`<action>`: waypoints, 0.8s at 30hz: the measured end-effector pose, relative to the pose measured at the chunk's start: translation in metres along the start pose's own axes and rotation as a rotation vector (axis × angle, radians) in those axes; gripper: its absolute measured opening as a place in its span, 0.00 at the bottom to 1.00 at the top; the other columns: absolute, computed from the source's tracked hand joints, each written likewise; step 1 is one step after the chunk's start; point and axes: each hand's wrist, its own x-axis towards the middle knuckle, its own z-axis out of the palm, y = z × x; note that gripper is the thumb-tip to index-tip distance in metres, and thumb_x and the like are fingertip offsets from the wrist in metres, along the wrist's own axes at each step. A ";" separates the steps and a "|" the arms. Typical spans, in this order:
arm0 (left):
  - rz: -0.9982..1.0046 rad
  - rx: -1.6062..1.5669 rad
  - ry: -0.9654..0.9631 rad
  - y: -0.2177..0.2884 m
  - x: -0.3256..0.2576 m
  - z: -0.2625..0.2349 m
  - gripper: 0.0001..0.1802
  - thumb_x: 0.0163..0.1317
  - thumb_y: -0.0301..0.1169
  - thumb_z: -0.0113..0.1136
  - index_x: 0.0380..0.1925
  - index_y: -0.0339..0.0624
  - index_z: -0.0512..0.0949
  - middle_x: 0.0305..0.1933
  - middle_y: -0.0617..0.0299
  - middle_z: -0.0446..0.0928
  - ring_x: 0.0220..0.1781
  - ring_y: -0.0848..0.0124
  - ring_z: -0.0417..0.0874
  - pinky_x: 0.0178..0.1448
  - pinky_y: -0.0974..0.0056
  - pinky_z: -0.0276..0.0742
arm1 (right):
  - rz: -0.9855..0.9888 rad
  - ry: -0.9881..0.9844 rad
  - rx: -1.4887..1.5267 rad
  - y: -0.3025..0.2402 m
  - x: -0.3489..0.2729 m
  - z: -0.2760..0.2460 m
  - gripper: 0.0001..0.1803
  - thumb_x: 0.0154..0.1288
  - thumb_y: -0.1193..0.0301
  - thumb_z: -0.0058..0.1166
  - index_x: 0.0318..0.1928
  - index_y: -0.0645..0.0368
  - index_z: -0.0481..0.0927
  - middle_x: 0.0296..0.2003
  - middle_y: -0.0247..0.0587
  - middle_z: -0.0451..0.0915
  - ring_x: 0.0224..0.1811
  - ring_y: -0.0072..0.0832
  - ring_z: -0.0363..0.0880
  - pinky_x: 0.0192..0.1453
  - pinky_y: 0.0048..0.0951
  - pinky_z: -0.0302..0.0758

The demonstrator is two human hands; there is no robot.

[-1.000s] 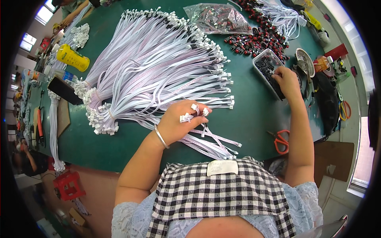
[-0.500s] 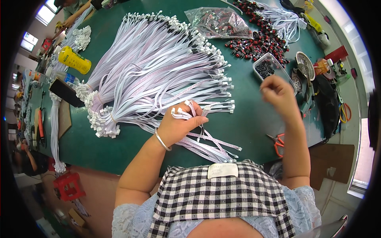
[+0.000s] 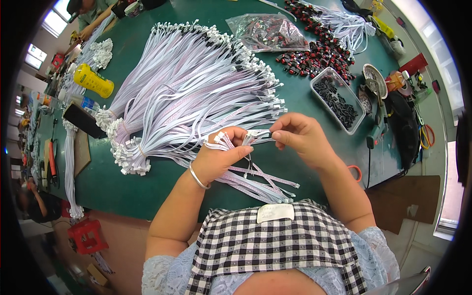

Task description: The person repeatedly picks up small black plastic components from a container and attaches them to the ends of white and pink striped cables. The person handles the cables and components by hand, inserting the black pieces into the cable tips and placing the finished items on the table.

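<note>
Closed around a bunch of flat white ribbon cables (image 3: 260, 188) is my left hand (image 3: 216, 156), a bangle on its wrist. Small white connectors (image 3: 224, 139) stick up from its fingers, while the lengths trail toward my apron. My right hand (image 3: 304, 141) pinches a small black piece (image 3: 271, 133) between thumb and forefinger, against the end of one cable that points out of the left hand. The fingertips partly hide this piece. Beyond my right hand, a clear plastic tray (image 3: 315, 94) holds many little black pieces (image 3: 339, 104).
A large fanned bundle of ribbon cables (image 3: 187, 93) covers the table's middle. Behind lie a clear bag (image 3: 268, 32) and a pile of red-and-black parts (image 3: 319, 59). A yellow bottle (image 3: 93, 81) and phone (image 3: 83, 119) are left; orange-handled scissors (image 3: 355, 173) lie near my right forearm.
My right hand has moved left and nearer from beside the tray to the cable ends at my left hand. My left hand keeps its hold on the cables.
</note>
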 end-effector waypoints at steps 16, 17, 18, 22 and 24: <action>-0.010 -0.088 -0.005 -0.001 0.001 -0.003 0.13 0.57 0.22 0.63 0.42 0.34 0.75 0.36 0.64 0.78 0.37 0.77 0.77 0.45 0.72 0.74 | -0.049 0.066 -0.090 0.007 0.005 0.009 0.05 0.61 0.79 0.54 0.39 0.64 0.78 0.29 0.31 0.77 0.30 0.15 0.74 0.34 0.18 0.72; -0.012 -0.080 -0.006 -0.001 0.001 -0.003 0.13 0.57 0.22 0.63 0.42 0.34 0.75 0.36 0.64 0.78 0.37 0.77 0.77 0.45 0.72 0.74 | -0.043 0.067 -0.097 0.008 0.006 0.008 0.05 0.61 0.79 0.54 0.39 0.64 0.78 0.30 0.31 0.78 0.31 0.15 0.74 0.35 0.18 0.72; -0.011 -0.082 -0.006 0.000 0.001 -0.002 0.13 0.57 0.22 0.63 0.42 0.34 0.75 0.36 0.64 0.78 0.37 0.77 0.77 0.45 0.72 0.74 | -0.038 0.066 -0.104 0.009 0.007 0.008 0.05 0.61 0.79 0.54 0.39 0.64 0.78 0.30 0.31 0.78 0.31 0.15 0.74 0.35 0.18 0.72; -0.015 -0.074 -0.003 0.001 0.000 -0.001 0.13 0.56 0.22 0.63 0.42 0.34 0.75 0.36 0.64 0.78 0.37 0.78 0.77 0.45 0.72 0.74 | -0.039 0.051 -0.078 0.010 0.007 0.008 0.05 0.61 0.79 0.55 0.39 0.64 0.78 0.30 0.31 0.78 0.31 0.15 0.75 0.35 0.18 0.72; -0.019 -0.065 0.000 0.001 0.000 -0.001 0.13 0.56 0.22 0.63 0.42 0.34 0.75 0.36 0.64 0.78 0.37 0.78 0.77 0.45 0.72 0.74 | -0.036 0.052 -0.081 0.010 0.007 0.009 0.05 0.61 0.79 0.54 0.39 0.64 0.78 0.30 0.31 0.78 0.31 0.15 0.75 0.35 0.18 0.72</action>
